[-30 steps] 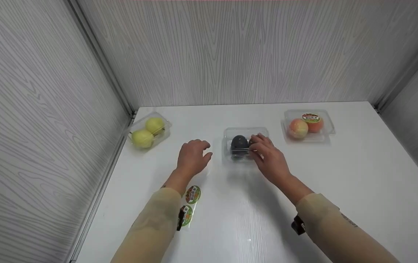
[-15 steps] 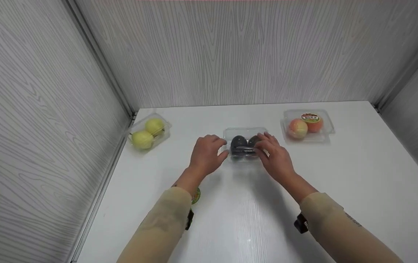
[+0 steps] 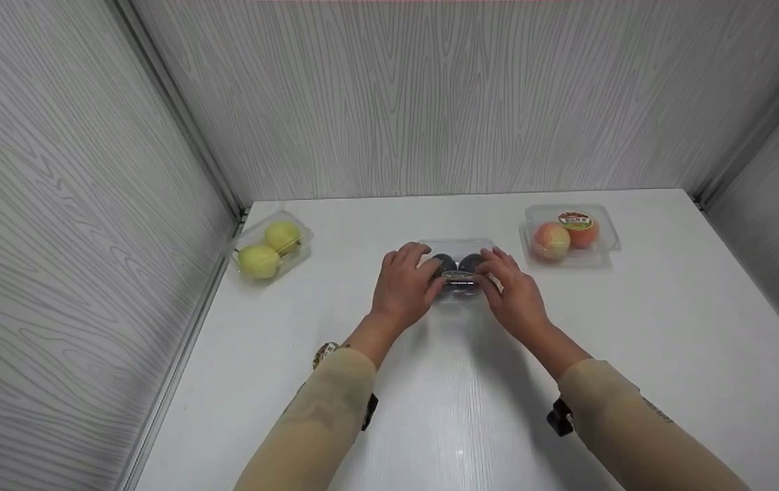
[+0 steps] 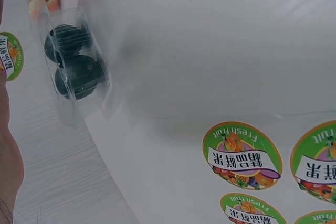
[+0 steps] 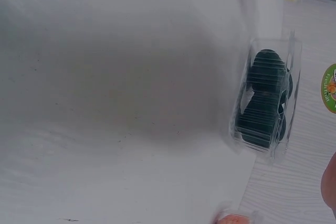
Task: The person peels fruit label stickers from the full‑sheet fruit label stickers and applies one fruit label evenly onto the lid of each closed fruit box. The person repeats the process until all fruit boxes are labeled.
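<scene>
Fresh-fruit sticker [image 4: 11, 56], round with a green rim, is up off the tabletop [image 3: 668, 341] between the two hands, over the near side of a clear plastic box [image 3: 459, 245]. From the head it shows almost edge-on, with a bright glare across it. The right hand [image 3: 513, 300] pinches its right end between thumb and bent fingers. The left hand [image 3: 401, 286] has its thumb and fingers curved at the opposite end, with a small gap between them; whether they have hold of it cannot be told.

Two dark, rounded fruits [image 5: 260, 98] lie side by side inside the box, which stands near the middle of the tabletop and looks closed in both wrist views.

Well apart to the left, another clear box holds two yellow-green pears [image 3: 258, 262], set at an angle near the corner. To the right stands a third clear box with two peaches [image 3: 553, 241], a round label [image 3: 576, 220] on its top over the redder one.

Spare stickers [image 4: 242, 155] lie on the tabletop, partly hidden by the left sleeve [image 3: 321, 416] in the head view. Grey wood-grain panels [image 3: 389, 95] rise behind and at both sides.
</scene>
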Available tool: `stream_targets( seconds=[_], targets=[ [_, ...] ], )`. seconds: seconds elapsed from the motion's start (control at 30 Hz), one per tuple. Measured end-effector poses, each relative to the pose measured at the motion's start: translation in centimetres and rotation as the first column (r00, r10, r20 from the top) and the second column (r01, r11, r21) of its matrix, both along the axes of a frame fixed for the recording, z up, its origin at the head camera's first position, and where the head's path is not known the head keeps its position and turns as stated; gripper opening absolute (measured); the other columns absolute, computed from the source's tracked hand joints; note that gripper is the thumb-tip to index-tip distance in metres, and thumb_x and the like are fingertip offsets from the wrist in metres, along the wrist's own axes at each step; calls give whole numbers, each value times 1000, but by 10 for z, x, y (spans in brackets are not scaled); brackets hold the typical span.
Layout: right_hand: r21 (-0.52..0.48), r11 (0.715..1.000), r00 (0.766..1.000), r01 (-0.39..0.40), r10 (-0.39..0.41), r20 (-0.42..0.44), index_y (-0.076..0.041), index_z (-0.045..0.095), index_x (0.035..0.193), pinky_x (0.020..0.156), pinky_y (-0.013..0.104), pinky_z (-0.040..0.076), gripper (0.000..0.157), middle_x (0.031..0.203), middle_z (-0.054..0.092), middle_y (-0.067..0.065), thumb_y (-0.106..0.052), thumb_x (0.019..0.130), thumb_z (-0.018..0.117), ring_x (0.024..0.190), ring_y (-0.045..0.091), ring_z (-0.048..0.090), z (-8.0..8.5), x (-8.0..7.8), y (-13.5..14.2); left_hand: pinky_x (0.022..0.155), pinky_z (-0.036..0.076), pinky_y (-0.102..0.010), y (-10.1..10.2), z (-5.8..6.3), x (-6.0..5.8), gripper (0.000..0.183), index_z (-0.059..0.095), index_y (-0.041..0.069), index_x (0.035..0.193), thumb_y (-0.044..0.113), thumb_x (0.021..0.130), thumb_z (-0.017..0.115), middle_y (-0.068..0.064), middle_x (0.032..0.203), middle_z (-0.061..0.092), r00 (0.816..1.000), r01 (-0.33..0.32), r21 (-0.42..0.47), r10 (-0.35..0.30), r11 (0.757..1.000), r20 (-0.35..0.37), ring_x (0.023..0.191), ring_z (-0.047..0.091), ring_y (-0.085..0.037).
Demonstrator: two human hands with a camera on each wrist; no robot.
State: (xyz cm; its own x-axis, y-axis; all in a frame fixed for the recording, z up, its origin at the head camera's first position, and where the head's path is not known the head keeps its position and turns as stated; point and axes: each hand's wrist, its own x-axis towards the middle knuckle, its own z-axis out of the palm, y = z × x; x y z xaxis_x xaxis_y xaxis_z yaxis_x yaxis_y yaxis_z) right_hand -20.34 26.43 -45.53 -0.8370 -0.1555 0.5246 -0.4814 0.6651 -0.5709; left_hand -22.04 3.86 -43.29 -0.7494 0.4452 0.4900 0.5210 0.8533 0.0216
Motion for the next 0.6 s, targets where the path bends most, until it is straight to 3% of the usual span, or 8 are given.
stream_targets(
  seconds=[0.27,0.6],
  targets=[
    [-9,1000,1000,10,-10,8,-5,70,104,119,55,38,4,146,63,19,-9,102,71,144,38,52,-3,-3,0,110,43,-43,5,-9,-4,25,75,19,121,37,106,67,-3,143,58,1000,-21,35,21,999,5,142,48,-22],
    [-27,1000,999,9,-10,-33,-4,70,102,117,56,39,4,143,65,20,-5,99,73,141,40,54,-5,-5,-2,112,43,-42,10,-9,-7,20,76,18,113,34,107,65,-2,144,59,999,-22,54,20,998,50,144,47,-21]
  ],
)
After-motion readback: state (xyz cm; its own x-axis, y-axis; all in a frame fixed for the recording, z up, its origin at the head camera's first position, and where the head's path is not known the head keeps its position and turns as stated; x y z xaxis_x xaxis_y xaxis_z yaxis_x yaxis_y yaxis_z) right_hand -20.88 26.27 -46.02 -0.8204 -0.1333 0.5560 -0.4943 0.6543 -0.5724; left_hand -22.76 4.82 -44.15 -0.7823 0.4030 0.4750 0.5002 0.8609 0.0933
